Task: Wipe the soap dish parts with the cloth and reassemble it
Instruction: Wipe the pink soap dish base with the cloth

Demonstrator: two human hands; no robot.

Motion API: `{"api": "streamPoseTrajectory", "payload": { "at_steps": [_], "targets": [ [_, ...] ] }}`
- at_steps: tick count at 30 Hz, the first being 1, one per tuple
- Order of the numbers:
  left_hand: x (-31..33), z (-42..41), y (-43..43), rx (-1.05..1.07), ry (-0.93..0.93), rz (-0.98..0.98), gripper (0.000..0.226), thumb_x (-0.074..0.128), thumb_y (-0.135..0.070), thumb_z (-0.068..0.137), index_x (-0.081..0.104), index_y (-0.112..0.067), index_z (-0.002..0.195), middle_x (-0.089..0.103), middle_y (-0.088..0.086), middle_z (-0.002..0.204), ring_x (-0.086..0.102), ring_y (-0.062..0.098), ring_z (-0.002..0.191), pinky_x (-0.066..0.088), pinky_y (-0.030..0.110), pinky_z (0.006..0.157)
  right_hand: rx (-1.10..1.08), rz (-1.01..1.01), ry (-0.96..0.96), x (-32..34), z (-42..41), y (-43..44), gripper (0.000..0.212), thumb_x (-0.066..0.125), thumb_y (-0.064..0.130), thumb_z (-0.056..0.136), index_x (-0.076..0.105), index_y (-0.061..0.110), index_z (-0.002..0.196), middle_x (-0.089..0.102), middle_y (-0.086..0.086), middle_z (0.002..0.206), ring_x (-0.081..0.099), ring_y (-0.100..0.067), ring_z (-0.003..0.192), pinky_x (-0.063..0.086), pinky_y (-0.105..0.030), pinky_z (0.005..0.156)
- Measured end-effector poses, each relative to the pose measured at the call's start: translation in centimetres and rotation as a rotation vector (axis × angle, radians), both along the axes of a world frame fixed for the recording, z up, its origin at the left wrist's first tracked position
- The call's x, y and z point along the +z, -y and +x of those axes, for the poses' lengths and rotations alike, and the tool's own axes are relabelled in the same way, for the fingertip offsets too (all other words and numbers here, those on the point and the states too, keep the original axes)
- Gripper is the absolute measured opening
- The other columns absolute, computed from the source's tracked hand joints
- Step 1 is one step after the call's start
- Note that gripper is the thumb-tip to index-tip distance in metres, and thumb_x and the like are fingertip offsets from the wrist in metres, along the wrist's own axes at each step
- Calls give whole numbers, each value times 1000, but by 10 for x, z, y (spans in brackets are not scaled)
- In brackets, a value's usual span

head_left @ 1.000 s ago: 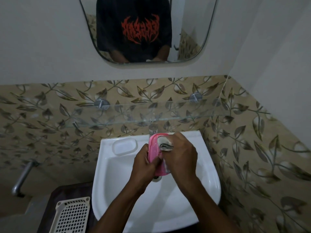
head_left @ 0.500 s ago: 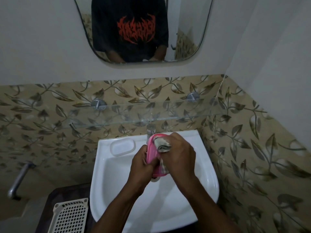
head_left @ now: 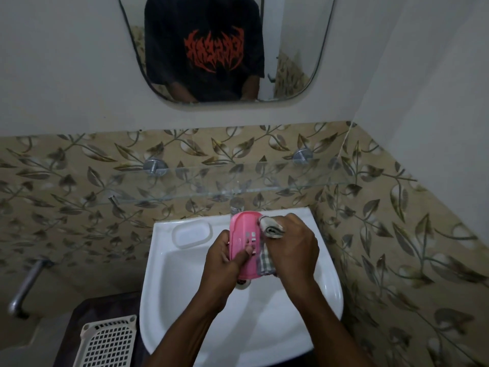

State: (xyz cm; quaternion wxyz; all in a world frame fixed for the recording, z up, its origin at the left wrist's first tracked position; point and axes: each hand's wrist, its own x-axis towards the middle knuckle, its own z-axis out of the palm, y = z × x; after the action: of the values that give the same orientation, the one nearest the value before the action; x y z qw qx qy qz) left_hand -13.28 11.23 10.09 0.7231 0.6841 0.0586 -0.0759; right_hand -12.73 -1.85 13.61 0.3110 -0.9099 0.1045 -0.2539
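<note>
Pink dish part (head_left: pixel 244 242) now turned flatter, held between both hands

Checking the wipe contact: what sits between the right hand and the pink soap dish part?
The cloth. In the head view the right hand presses the bunched checked cloth against the pink soap dish part, which the left hand holds over the sink.
</note>
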Motion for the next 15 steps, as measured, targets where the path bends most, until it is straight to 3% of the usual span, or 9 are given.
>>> {"api": "streamPoseTrajectory", "payload": {
  "at_steps": [3,5,7,11,15],
  "targets": [
    [-2,-2,2,40,-30,-85,42,75,-25,80,60,-19,119,72,5,108,71,23,94,61,37,72,95,-98,11,-5,-6,-1,18,82,31,74,70,18,77,61,2,70,58,-13,54,39,-17,49],
    [-3,1,0,68,-42,-91,53,75,-34,70,60,-19,119,71,5,109,70,24,97,59,33,70,132,-167,-19,-11,-14,-3,21,82,39,73,70,21,76,60,3,68,53,-10,51,35,-13,50],
    [-3,3,-4,65,-42,-93,49,74,-36,69,61,-22,114,71,5,109,68,25,98,59,33,70,155,-201,-55,-15,-20,-3,21,80,42,74,70,23,77,60,4,69,51,-7,52,31,-10,50],
    [-5,7,-5,-50,-65,-115,45,76,-22,80,60,-16,122,71,10,114,68,31,103,59,47,83,133,-171,-56,0,-5,5,14,78,34,79,70,25,85,63,5,79,61,-11,62,41,-16,51],
    [-1,10,-2,-61,-54,-142,46,75,-17,81,60,-13,124,71,11,114,68,33,104,57,52,87,180,-272,-34,15,10,10,13,77,29,78,71,26,89,60,7,80,53,-8,59,32,-14,47]
  ]
}}
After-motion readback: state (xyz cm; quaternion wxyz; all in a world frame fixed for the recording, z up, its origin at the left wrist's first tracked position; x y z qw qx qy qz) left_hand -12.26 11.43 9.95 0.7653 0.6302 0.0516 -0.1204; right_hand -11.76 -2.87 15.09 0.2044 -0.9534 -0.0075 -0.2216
